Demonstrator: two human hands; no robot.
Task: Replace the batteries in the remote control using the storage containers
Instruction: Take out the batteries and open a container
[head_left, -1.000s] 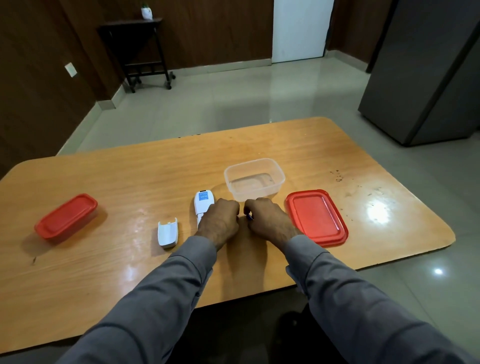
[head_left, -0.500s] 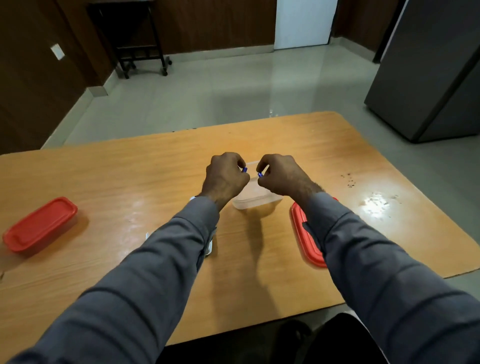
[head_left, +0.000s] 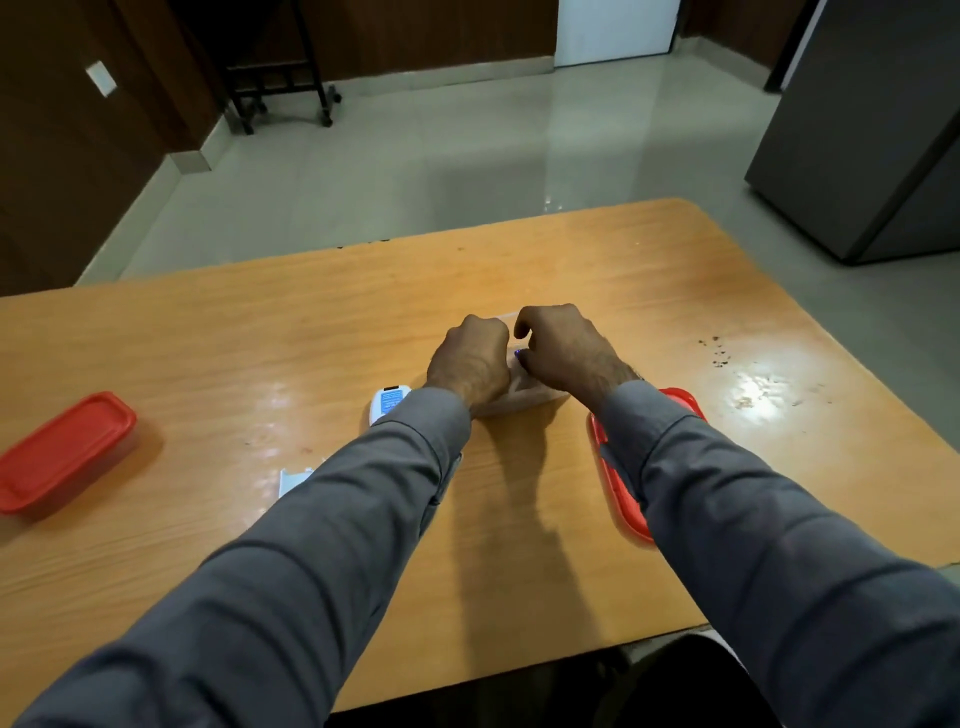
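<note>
**Old cells going into the open tub; refit still ahead**

The remote control (head_left: 388, 402) lies face-down on the desk (head_left: 208, 338), mostly hidden by the left sleeve, its battery cover (head_left: 292, 479) off beside it. Both hands hover over the clear container (head_left: 524, 402). The right hand (head_left: 563, 348) pinches a small blue battery (head_left: 518, 354); the left hand (head_left: 470, 364) is curled, contents unseen. The red lid (head_left: 618, 499) lies alongside. The closed red container (head_left: 60, 452) sits well apart, unopened, so fresh cells probably remain to fetch.

Wooden table (head_left: 311, 338) (remote (head_left: 387, 402), containers, perhaps lid)

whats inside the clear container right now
Both hands, left and right, cover the clear container. Only a blue battery tip shows; its contents are hidden.
</note>
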